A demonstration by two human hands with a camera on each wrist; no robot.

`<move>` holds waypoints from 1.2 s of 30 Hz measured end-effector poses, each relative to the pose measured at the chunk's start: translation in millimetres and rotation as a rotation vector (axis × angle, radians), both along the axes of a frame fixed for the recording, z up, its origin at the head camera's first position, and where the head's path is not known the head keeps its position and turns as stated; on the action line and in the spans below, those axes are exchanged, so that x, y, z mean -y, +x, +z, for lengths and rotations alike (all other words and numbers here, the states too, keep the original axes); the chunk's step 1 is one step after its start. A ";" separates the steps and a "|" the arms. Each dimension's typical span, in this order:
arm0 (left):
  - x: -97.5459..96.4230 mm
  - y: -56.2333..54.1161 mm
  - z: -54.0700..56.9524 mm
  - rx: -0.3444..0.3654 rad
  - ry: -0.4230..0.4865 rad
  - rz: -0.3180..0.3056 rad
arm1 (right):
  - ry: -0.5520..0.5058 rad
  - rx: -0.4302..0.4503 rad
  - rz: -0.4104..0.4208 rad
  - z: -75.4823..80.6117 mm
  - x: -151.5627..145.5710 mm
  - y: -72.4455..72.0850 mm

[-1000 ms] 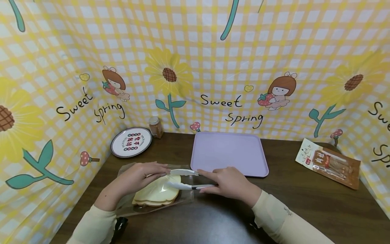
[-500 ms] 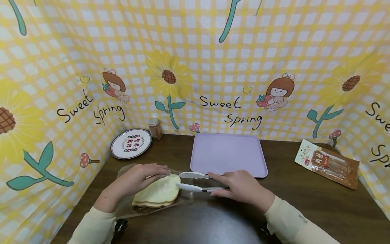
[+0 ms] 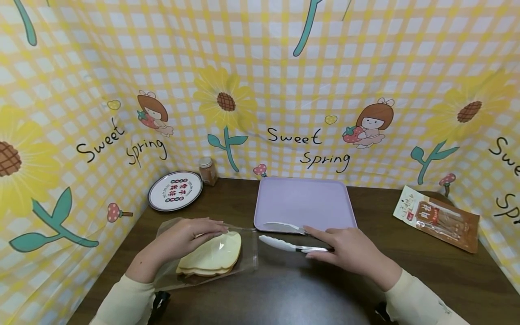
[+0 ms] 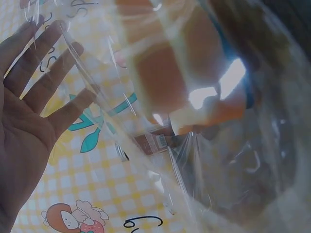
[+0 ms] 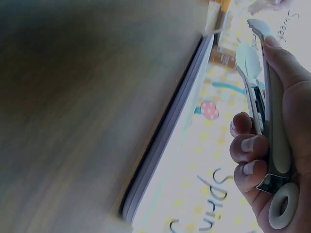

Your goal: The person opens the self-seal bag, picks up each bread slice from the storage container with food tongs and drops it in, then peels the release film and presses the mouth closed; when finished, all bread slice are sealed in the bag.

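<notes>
My left hand [image 3: 196, 234] lies over a clear plastic bag [image 3: 248, 259], its fingers fairly straight. In the left wrist view, the fingers [image 4: 63, 92] are spread against the bag's film [image 4: 160, 182]. Inside the bag, bread slices [image 3: 211, 254] with brown crust are stacked, partly covered by the hand. My right hand [image 3: 351, 250] grips a pair of tongs [image 3: 280, 243] with white scalloped tips, which point left and stand apart with nothing between them. In the right wrist view, the fingers wrap around the handles of the tongs [image 5: 277, 116].
A lilac tray [image 3: 304, 203] lies at the back centre of the dark wooden table [image 3: 260, 298]. At the back left are a white oval plate [image 3: 175, 190] and a small spice jar [image 3: 208, 171]. A brown food packet [image 3: 438, 219] lies far right. Patterned cloth walls surround the table.
My right hand has moved right with the tongs, drawing the tips away from the bag and bread. The tongs' tips now stand near the tray's front edge. My left hand stays put.
</notes>
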State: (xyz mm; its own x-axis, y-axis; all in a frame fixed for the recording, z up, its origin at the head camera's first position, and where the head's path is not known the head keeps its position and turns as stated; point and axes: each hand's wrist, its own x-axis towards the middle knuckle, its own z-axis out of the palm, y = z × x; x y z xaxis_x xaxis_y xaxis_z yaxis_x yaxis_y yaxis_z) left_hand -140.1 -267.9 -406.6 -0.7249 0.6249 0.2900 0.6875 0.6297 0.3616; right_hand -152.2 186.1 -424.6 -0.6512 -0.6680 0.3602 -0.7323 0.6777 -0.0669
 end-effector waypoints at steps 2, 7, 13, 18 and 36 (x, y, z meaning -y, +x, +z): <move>-0.1 0.1 0.2 0.002 0.000 -0.001 | -0.004 0.009 -0.024 0.6 -7.1 0.4; -0.7 0.8 -0.3 0.026 -0.016 0.007 | -0.013 0.023 -0.090 -0.2 -23.7 0.9; -1.5 2.1 -0.9 0.031 -0.022 0.011 | -0.047 0.021 -0.165 -4.0 -46.1 6.8; -1.2 2.7 -0.7 0.015 -0.015 0.010 | -0.053 0.051 -0.243 -5.5 -65.0 9.1; -1.3 2.3 2.1 -0.018 -0.033 0.019 | -0.060 0.168 -0.558 -5.5 -128.7 10.1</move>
State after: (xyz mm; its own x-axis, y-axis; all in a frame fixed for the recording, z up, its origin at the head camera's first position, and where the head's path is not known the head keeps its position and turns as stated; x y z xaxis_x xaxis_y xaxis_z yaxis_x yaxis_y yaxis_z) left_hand -137.7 -266.6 -404.6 -0.7315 0.6204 0.2828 0.6816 0.6542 0.3278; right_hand -142.1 314.8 -430.1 -0.9500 -0.1892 0.2483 -0.2417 0.9492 -0.2016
